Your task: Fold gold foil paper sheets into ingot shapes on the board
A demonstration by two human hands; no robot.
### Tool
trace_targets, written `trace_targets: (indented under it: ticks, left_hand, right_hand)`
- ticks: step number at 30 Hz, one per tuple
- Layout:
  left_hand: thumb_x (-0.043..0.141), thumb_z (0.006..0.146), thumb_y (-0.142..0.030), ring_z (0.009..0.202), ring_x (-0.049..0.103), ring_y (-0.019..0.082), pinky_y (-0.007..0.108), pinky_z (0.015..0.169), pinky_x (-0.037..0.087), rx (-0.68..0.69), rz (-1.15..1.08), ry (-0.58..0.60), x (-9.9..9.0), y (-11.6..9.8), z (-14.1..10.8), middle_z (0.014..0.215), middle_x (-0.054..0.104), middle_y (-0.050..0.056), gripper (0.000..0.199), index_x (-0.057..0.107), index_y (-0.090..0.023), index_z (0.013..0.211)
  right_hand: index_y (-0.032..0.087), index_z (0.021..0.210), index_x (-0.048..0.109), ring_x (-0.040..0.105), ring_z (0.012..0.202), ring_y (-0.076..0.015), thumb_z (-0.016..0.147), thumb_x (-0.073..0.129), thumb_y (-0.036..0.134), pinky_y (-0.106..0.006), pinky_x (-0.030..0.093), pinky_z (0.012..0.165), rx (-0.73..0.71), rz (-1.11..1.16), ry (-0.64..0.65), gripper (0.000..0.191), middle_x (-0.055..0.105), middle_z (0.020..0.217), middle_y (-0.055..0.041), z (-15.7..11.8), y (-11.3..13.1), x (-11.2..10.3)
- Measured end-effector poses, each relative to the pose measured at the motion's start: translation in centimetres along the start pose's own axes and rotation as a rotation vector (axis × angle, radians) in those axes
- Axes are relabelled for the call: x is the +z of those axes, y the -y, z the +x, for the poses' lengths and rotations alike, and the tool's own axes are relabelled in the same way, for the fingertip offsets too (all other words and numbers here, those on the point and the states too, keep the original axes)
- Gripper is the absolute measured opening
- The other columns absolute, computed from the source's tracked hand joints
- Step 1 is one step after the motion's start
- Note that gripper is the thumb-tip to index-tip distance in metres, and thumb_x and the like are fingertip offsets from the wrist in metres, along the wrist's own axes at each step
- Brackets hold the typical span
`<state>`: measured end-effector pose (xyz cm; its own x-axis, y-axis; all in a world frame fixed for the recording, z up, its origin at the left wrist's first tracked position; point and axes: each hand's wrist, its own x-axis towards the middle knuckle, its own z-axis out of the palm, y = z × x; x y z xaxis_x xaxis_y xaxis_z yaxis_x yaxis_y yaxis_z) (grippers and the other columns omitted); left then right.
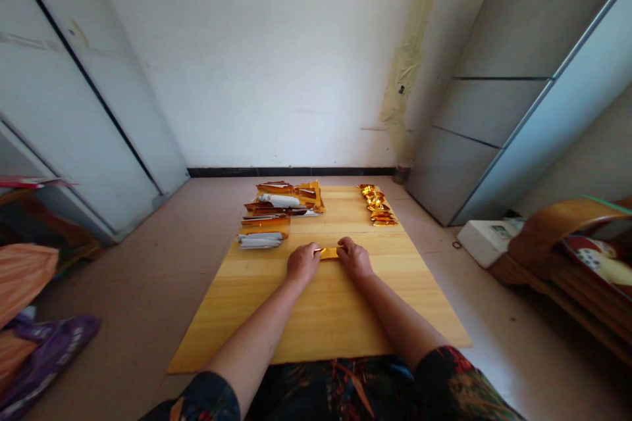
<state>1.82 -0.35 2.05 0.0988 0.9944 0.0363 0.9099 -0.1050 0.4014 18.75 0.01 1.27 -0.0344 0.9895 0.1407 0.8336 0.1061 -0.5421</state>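
A small gold foil strip is stretched between my two hands over the middle of the wooden board. My left hand pinches its left end, and my right hand pinches the right end. Beyond my left hand, at the board's far left, lie stacks of brown-gold film pieces and white packets. Shiny folded gold foil pieces form a column at the far right of the board.
The wooden board spans the area before me. Behind it is a white wall. A grey refrigerator and wooden furniture stand right, with a white box between. A purple bag lies at left.
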Motion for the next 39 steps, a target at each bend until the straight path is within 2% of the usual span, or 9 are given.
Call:
trace_targets:
  ticks: [3, 10, 16, 29, 34, 39]
  left_hand:
    - [0.041, 0.089, -0.029, 0.091, 0.061, 0.017, 0.024, 0.072, 0.041, -0.006, 0.083, -0.006, -0.1, -0.3, 0.0, 0.099, 0.069, 0.004, 0.025, 0.062, -0.024, 0.101]
    - [0.042, 0.089, -0.033, 0.088, 0.062, 0.018, 0.025, 0.069, 0.042, -0.041, 0.172, -0.014, -0.1, -0.7, 0.1, 0.096, 0.068, 0.005, 0.024, 0.059, -0.025, 0.104]
    - [0.041, 0.089, -0.031, 0.087, 0.063, 0.019, 0.028, 0.069, 0.043, -0.03, 0.229, -0.059, 0.1, -0.9, -0.1, 0.093, 0.068, 0.007, 0.023, 0.059, -0.023, 0.102]
    - [0.037, 0.09, -0.027, 0.089, 0.062, 0.02, 0.031, 0.073, 0.044, -0.011, 0.222, -0.039, 0.4, -0.9, 0.2, 0.095, 0.067, 0.009, 0.026, 0.058, -0.021, 0.104]
    - [0.037, 0.09, -0.027, 0.087, 0.062, 0.022, 0.031, 0.07, 0.044, -0.005, 0.241, -0.056, 0.6, -0.9, 0.3, 0.093, 0.067, 0.009, 0.026, 0.058, -0.02, 0.102]
    - [0.039, 0.09, -0.027, 0.088, 0.06, 0.022, 0.032, 0.072, 0.043, -0.032, 0.224, -0.06, 0.7, -1.0, 0.1, 0.094, 0.064, 0.009, 0.025, 0.054, -0.02, 0.108]
  right_hand:
    - [0.022, 0.103, 0.059, 0.062, 0.085, -0.014, 0.087, 0.047, 0.023, -0.02, 0.039, 0.07, -0.014, -0.113, 0.035, 0.02, 0.068, 0.099, -0.0033, 0.2, 0.6, -0.1]
    - [0.02, 0.104, 0.056, 0.062, 0.084, -0.0142, 0.089, 0.045, 0.023, -0.021, 0.038, 0.067, -0.029, -0.315, 0.069, 0.019, 0.066, 0.098, -0.0062, 0.3, 1.3, 0.0]
    - [0.018, 0.102, 0.056, 0.063, 0.082, -0.0149, 0.088, 0.044, 0.019, -0.022, 0.038, 0.066, -0.023, -0.33, 0.075, 0.018, 0.067, 0.096, -0.0063, 0.3, 1.6, -0.4]
    - [0.019, 0.1, 0.056, 0.062, 0.08, -0.015, 0.089, 0.044, 0.021, -0.022, 0.037, 0.063, -0.028, -0.366, 0.058, 0.017, 0.066, 0.094, -0.0056, 0.3, 1.4, 0.1]
    - [0.018, 0.098, 0.057, 0.061, 0.079, -0.0143, 0.089, 0.043, 0.019, -0.022, 0.037, 0.063, -0.035, -0.383, 0.05, 0.017, 0.065, 0.093, -0.0059, 0.3, 1.4, 0.2]
    - [0.019, 0.101, 0.058, 0.06, 0.077, -0.0135, 0.088, 0.043, 0.017, -0.022, 0.037, 0.063, -0.052, -0.388, 0.016, 0.019, 0.062, 0.094, -0.0056, 0.1, 1.4, 0.1]
